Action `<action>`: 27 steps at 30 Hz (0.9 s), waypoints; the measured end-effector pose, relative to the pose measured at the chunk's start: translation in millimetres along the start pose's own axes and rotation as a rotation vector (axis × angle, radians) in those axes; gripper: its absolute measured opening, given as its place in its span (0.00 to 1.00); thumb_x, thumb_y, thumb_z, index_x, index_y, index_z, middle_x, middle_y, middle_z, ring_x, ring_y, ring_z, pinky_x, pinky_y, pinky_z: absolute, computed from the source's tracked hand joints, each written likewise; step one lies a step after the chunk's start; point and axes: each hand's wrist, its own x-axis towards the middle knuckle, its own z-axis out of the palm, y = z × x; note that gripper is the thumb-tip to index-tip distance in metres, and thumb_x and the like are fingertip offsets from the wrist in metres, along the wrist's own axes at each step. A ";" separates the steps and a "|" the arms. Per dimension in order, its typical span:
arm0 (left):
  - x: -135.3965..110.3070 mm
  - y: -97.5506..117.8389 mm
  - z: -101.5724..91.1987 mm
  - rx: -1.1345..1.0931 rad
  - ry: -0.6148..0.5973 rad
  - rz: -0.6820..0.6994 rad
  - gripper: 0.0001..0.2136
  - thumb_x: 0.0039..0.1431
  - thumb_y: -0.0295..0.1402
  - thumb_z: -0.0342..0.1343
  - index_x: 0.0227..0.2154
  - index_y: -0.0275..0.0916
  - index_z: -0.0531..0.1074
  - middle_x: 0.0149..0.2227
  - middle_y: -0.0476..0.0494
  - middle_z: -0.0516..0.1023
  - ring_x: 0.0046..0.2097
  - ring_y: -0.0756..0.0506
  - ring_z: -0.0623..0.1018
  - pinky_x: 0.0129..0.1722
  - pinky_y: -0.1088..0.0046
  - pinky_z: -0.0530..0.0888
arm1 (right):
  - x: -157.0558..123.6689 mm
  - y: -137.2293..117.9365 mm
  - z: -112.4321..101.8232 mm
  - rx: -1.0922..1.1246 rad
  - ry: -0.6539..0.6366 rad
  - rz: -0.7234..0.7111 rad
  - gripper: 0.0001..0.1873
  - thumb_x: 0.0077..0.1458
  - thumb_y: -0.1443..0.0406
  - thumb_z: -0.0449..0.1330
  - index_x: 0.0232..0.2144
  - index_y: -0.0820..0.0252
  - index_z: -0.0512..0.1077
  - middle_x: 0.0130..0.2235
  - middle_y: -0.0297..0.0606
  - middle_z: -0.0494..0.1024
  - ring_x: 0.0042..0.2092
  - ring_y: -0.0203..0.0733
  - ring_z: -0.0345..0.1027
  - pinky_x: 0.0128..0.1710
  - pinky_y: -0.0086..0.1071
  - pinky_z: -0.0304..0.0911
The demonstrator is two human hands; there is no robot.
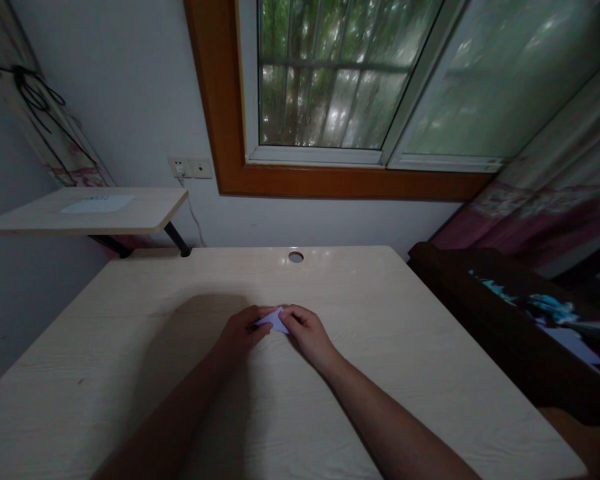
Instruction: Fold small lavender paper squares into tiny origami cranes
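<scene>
A small folded piece of pale purple paper is held between my two hands, over the middle of the light wood-grain desk. My left hand pinches its left side, with the thumb at the near edge. On the right side, my right hand grips it with thumb and fingers. Fingers of both hands cover the paper's ends, so its full shape is hidden.
A raised shelf with a white sheet stands at the desk's back left. Near the back edge is a round cable hole. A dark brown piece of furniture with items on it adjoins the right side. Behind is a window.
</scene>
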 end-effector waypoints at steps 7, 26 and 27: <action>0.2 0.3 2.7 -0.039 0.003 -0.075 0.21 0.55 0.33 0.58 0.53 0.39 0.70 0.40 0.45 0.78 0.38 0.47 0.78 0.40 0.72 0.74 | -0.3 -0.1 1.1 -0.008 0.003 -0.009 0.17 0.61 0.53 0.59 0.31 0.60 0.75 0.30 0.35 0.71 0.32 0.41 0.63 0.32 0.28 0.59; 1.0 0.2 2.1 0.025 0.101 -0.090 0.21 0.53 0.34 0.60 0.51 0.40 0.71 0.36 0.47 0.75 0.36 0.48 0.76 0.37 0.75 0.72 | -1.8 -6.0 4.4 -0.078 -0.013 -0.024 0.13 0.58 0.56 0.62 0.38 0.60 0.76 0.35 0.36 0.75 0.36 0.43 0.67 0.37 0.30 0.61; 1.1 -0.1 1.9 0.037 0.114 -0.090 0.21 0.52 0.34 0.60 0.50 0.40 0.71 0.36 0.48 0.75 0.36 0.48 0.75 0.36 0.75 0.72 | -1.8 -6.5 4.8 -0.079 -0.020 -0.024 0.13 0.58 0.57 0.63 0.39 0.60 0.76 0.36 0.36 0.75 0.37 0.43 0.67 0.38 0.30 0.62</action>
